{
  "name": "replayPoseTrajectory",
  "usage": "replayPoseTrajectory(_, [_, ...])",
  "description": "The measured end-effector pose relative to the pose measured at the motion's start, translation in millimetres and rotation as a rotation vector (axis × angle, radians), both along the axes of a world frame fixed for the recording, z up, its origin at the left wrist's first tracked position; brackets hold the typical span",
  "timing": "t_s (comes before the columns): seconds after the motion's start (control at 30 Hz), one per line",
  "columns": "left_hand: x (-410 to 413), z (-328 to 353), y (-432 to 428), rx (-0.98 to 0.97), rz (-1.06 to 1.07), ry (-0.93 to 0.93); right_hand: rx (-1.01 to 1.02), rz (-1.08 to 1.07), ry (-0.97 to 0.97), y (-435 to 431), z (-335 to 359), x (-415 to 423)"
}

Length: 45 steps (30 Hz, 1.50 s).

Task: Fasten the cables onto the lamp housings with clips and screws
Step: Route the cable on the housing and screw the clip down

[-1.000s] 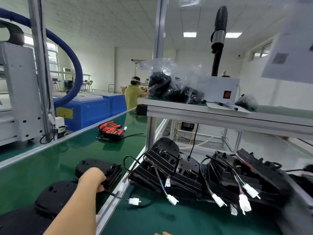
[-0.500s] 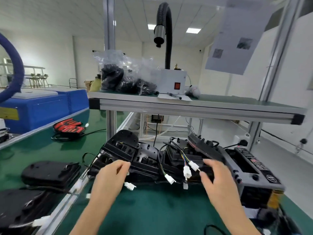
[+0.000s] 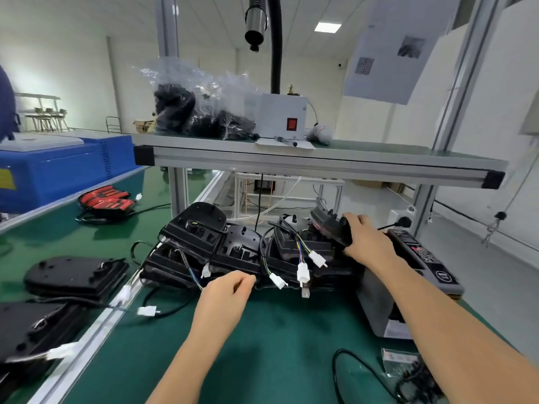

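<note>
The bare left hand (image 3: 224, 298) and bare right hand (image 3: 368, 242) extend from equally bare forearms (image 3: 189, 360).

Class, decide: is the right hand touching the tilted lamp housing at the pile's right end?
Touching. Head view: the right hand grips the lamp housing, fingers curled over it.

No legible text is being recorded; markings on the grey device (image 3: 425, 258), the yellow label (image 3: 6, 178) and the hanging sheet (image 3: 388, 48) are being noted as blurred.
</note>
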<state>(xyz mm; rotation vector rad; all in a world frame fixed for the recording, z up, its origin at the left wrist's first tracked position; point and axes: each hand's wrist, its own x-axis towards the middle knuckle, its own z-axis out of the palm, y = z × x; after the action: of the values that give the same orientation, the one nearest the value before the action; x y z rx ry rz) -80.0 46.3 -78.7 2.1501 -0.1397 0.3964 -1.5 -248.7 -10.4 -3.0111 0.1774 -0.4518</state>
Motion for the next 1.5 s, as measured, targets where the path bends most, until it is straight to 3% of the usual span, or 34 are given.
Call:
replayPoseTrajectory(0.2, [-3,-7,-4,0.022,-0.021,0.023,-0.023,-0.001,-0.120,8,2,-10])
replayPoseTrajectory(0.37, [-16,-7,0,-0.112,-0.057,0.121,-0.060,0.058,-0.263,29,19,-48])
replayPoseTrajectory(0.57, [-45,31,3,-0.685,-0.191,0.327,-0.156,0.197,-0.430,82,21,-141])
replayPoseTrajectory(0.67, [-61,42,12,-0.805,-0.294,0.432,-0.189,0.276,-0.409,107,2,-182])
replayPoseTrajectory(1.1, [-106,-30,45,-0.761,-0.338,0.686,-0.168,0.499,-0.253,134,-101,-254])
replayPoseTrajectory(1.3, [-110,-46,52,-0.699,-0.381,0.771,-0.145,0.484,-0.181,117,-119,-259])
replayPoseTrajectory(1.43, [-110,-46,51,-0.586,-0.420,0.767,-0.097,0.521,-0.218,109,-123,-261])
replayPoseTrajectory(1.5, [-107,-43,50,-0.406,-0.397,0.705,-0.063,0.527,-0.248,109,-124,-261])
